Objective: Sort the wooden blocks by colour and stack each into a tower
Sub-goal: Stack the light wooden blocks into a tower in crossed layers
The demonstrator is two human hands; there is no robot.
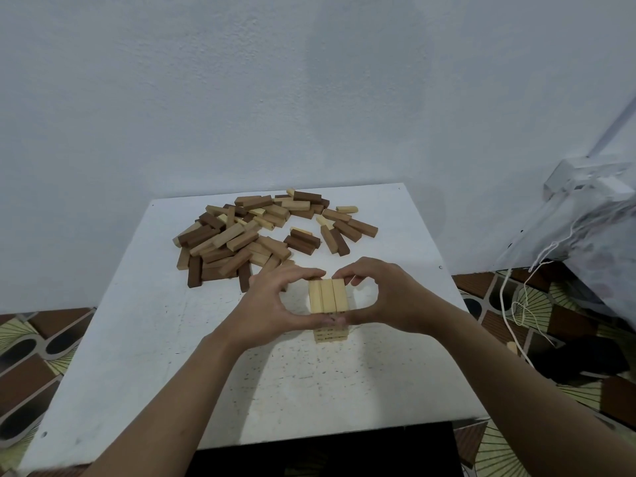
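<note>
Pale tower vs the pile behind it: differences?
The pale tower is one colour; the pile mixes pale, mid-brown and dark blocks. The tower is squared, three blocks side by side on top; the pile is jumbled. Only the tower is held, by the left hand and right hand. Both sit on the white table.

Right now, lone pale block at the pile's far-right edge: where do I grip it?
Come from above and pinch its long sides at mid-length. The pale block lies flat on the table, apart from the pile, so fingers should fit either side.
</note>
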